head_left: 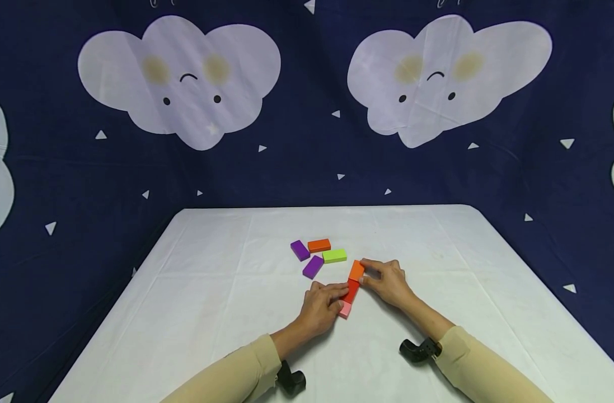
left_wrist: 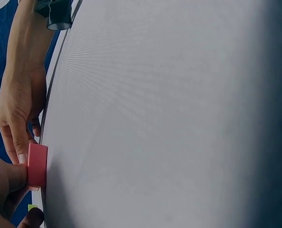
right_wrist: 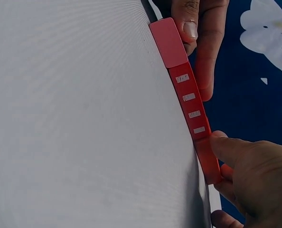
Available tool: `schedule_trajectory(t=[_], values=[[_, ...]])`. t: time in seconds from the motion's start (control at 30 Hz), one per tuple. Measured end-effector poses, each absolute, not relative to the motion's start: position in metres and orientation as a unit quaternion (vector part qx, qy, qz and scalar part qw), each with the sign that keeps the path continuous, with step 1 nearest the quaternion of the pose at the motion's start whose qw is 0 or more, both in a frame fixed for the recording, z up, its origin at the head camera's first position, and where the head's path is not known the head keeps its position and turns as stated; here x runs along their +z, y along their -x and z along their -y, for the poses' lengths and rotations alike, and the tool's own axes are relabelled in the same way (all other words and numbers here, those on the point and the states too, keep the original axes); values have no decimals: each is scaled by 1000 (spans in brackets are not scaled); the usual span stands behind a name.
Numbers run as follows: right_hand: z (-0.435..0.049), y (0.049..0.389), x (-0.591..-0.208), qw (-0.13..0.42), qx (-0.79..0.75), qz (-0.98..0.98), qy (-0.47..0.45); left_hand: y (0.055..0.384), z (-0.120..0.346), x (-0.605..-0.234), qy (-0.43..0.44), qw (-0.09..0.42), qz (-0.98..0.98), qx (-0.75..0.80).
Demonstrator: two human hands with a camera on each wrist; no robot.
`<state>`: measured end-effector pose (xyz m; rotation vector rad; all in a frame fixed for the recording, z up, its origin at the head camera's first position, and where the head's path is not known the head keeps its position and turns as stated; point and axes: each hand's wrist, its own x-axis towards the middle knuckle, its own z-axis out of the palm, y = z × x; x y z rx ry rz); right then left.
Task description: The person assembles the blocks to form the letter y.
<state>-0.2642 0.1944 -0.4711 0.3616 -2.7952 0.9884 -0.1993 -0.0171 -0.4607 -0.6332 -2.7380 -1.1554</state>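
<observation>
A pink block (head_left: pixel 345 309), a red block (head_left: pixel 351 291) and an orange block (head_left: pixel 356 271) form a slanting row, end to end, on the white table. My left hand (head_left: pixel 319 308) lies along the row's left side, thumb by the pink block and straight fingers touching the red one. With thumb and index finger, my right hand (head_left: pixel 389 281) pinches the orange block at the far end. Pale patches mark the near side of the red block (right_wrist: pixel 189 102) in the right wrist view. In the left wrist view, the end of the pink block (left_wrist: pixel 37 166) shows under my thumb.
Beyond the row, to its left, lie two purple blocks (head_left: pixel 313 267), another orange block (head_left: pixel 319 245) and a lime green block (head_left: pixel 334 256). The white table (head_left: pixel 196 291) ends at a dark blue cloth (head_left: pixel 307 179) printed with clouds. Black devices (head_left: pixel 420 350) sit at both wrists.
</observation>
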Motion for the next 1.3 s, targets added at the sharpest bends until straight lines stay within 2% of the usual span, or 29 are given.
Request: schedule_trajectory(t=[0.17,0.3,0.43,0.5,0.87,1.1,1.3], values=[[-195,264,-472,76,327,935,-119,199,17,-460,214,55,898,-381],[-195,264,-473,80,328,934,-121,199,17,-464,227,85,894,-377],[-195,263,-473,83,333,931,-121,198,16,-464,219,76,897,-377],[-195,263,-474,83,334,931,-122,198,17,-463,210,55,898,-382],[-189,257,-470,116,343,922,-135,198,19,-461,203,55,893,-398],[-178,250,-468,94,339,925,-145,199,20,-461,184,59,886,-421],[-174,245,-467,105,332,927,-143,202,22,-461,176,72,884,-428]])
